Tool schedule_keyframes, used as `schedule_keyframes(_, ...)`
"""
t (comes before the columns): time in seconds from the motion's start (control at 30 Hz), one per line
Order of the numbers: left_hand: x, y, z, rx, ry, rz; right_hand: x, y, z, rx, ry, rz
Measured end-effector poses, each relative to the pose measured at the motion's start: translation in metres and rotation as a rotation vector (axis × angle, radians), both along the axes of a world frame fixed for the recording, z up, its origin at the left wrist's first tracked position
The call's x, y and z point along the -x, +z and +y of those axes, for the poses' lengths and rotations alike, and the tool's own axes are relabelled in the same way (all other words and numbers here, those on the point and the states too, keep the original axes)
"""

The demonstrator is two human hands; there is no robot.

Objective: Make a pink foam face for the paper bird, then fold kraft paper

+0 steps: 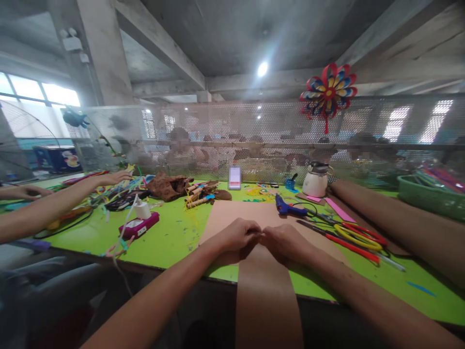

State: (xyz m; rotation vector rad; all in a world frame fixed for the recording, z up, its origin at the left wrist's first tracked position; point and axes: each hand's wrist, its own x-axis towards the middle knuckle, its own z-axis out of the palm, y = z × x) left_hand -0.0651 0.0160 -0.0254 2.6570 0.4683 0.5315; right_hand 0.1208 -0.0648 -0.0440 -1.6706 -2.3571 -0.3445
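In the middle of the table, a wide sheet of tan paper lies flat. A strip of the same tan paper runs from beneath my hands over the front edge towards me. My left hand is closed, its thumb and fingertips pinching at the far end of this strip. Facing it, my right hand pinches there too, the fingertips of both hands almost meeting. What lies between the fingertips is mostly hidden, but it appears to be the paper. Just beyond my right hand a blue glue gun rests on the sheet.
To the right lie scissors with red and yellow handles, a long red-handled tool and a white jar. A magenta power strip and brown cloth are at left. A co-worker's arm reaches in from the left.
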Motion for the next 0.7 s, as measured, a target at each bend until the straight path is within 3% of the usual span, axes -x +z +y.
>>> schedule_keyframes(0.33,0.001,0.003,-0.006,-0.214,0.035,0.047,-0.008,0.003,-0.004,0.076,0.041,0.163)
schedule_keyframes(0.57,0.011,0.009,-0.014,-0.109,0.148,0.036,-0.013,0.012,-0.006,0.201,0.099,0.362)
schedule_keyframes(0.7,0.014,0.009,-0.013,-0.111,0.177,0.044,-0.014,0.009,-0.003,0.146,0.094,0.348)
